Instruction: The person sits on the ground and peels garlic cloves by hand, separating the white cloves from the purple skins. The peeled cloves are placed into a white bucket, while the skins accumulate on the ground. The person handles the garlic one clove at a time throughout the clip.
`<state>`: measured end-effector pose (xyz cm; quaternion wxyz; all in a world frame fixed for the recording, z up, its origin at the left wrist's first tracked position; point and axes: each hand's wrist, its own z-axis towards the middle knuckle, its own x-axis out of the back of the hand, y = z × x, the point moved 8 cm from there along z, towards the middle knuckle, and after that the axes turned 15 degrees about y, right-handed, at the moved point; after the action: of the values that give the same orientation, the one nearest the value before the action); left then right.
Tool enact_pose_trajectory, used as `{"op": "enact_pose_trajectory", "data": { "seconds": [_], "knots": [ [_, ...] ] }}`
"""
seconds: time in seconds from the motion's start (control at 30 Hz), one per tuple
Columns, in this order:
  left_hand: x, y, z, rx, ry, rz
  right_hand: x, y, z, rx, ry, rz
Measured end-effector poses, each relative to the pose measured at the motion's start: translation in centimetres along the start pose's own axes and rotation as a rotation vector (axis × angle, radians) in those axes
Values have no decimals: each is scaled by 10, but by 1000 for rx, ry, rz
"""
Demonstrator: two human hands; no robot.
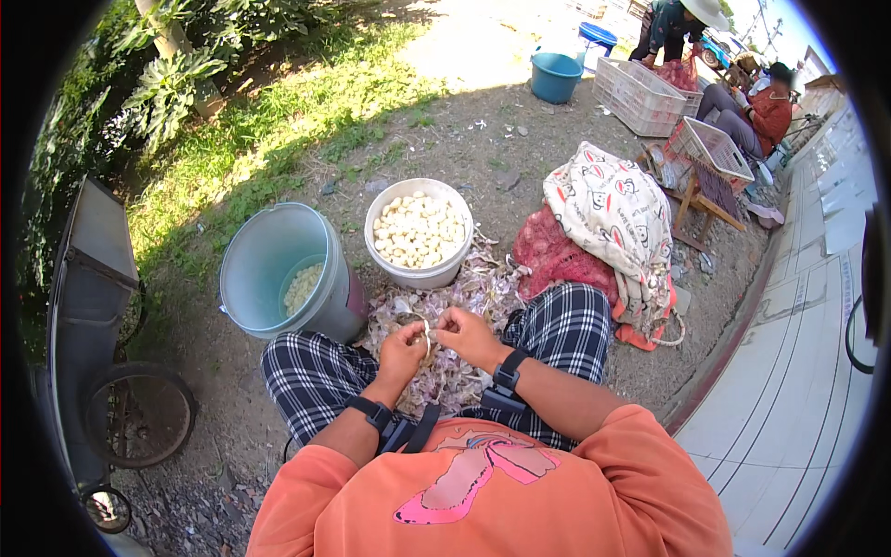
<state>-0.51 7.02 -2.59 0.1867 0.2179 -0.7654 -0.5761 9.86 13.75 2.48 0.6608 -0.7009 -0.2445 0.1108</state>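
Both of my hands meet above a heap of garlic skins (445, 372) on the ground between my knees. My left hand (402, 356) pinches a small pale piece of garlic (427, 335); its fingers partly hide it. The fingertips of my right hand (475, 340) are closed on the near side of the same piece. Just beyond the heap stands a white bucket (418, 278) filled with peeled garlic cloves (420, 230). A larger pale bucket (268, 240), left of it, holds water and some peeled cloves (303, 289).
At right, a red mesh sack (557, 254) lies partly under a printed cloth (605, 202). Farther off are a wooden stool (706, 198), plastic crates (637, 97), a blue bucket (557, 76) and two people. A wheeled cart (97, 278) stands left; a tiled wall (786, 369) runs along the right.
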Motion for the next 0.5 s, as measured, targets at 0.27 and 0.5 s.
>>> {"op": "enact_pose_trajectory", "data": {
  "seconds": [0.27, 0.5],
  "knots": [
    [3, 9, -5, -88, -29, 180, -12, 16, 2, -5, -108, 28],
    [-2, 3, -3, 153, -17, -205, 8, 38, 7, -127, 10, -1]
  ]
}}
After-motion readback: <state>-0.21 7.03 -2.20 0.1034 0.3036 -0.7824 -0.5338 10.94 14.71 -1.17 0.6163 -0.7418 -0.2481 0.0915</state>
